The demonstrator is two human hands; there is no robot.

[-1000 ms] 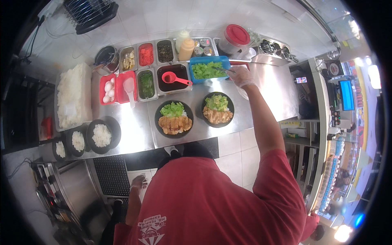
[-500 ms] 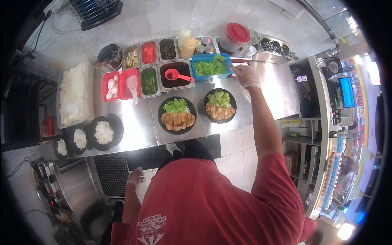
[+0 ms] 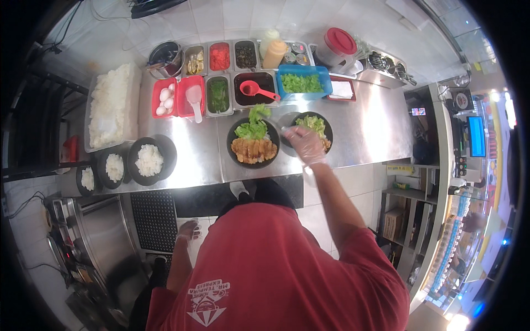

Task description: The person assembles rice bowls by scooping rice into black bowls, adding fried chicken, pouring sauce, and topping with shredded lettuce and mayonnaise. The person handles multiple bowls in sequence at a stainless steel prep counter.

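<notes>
Lettuce clump (image 3: 259, 112) at far rim of left meat bowl (image 3: 230, 135); right hand (image 3: 305, 144), fingers clenched on tongs (image 3: 276, 123) (blurred, hard to make out). Steel counter (image 3: 199, 149): front edge just beside bowl, room leftward to rice bowls (image 3: 148, 181). Two meat bowls, three rice bowls; right meat bowl (image 3: 330, 129) part-hidden by hand. Left hand (image 3: 187, 230) below counter, fingers parted, empty

Upside-down white lettering (image 3: 208, 289) and, seemingly, a figure (image 3: 206, 310) on the red shirt (image 3: 298, 265)
</notes>
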